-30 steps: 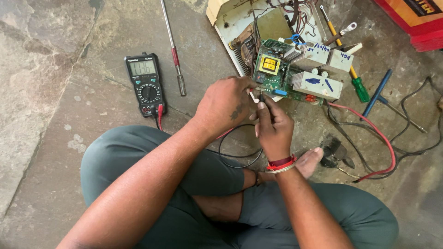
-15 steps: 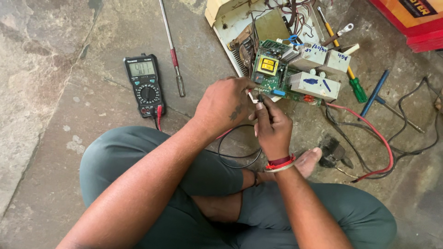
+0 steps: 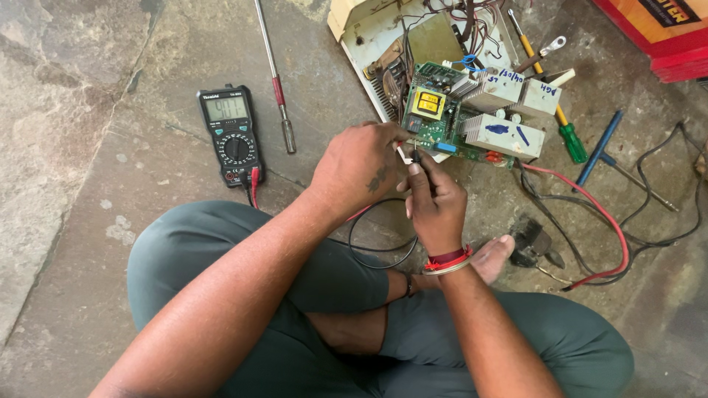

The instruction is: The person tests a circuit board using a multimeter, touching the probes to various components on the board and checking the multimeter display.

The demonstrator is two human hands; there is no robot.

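Here the grey stone floor (image 3: 88,110) carries everything, and the person sits cross-legged on it in grey-green trousers. Toward the floor's far edge lies an opened cream metal casing (image 3: 369,37) with a green printed circuit board (image 3: 435,110) and white block-shaped heat sinks (image 3: 505,133) inside; its upper part is cut off by the frame. Left of it, well apart, rests a black digital multimeter (image 3: 231,133) with a red lead plugged at its base, and just beside that a long thin metal rod (image 3: 274,74).

The left hand (image 3: 358,169) is closed, pinching a small white-tipped piece (image 3: 402,153) at the board's near edge. The right hand (image 3: 435,203), with red bangles at the wrist, is closed narrowly around a slim dark probe (image 3: 415,156) whose tip meets that piece. This looks like a contact test of a small part or wire end, and the next move seems to call for steady tips and a glance at the meter.

What the white piece is cannot be made out; the fingers hide most of it. A red cable (image 3: 590,214) and black cables (image 3: 664,191) trail to the right, a green-handled screwdriver (image 3: 571,141) lies near them, and a red box (image 3: 664,37) at the far right corner is cropped.
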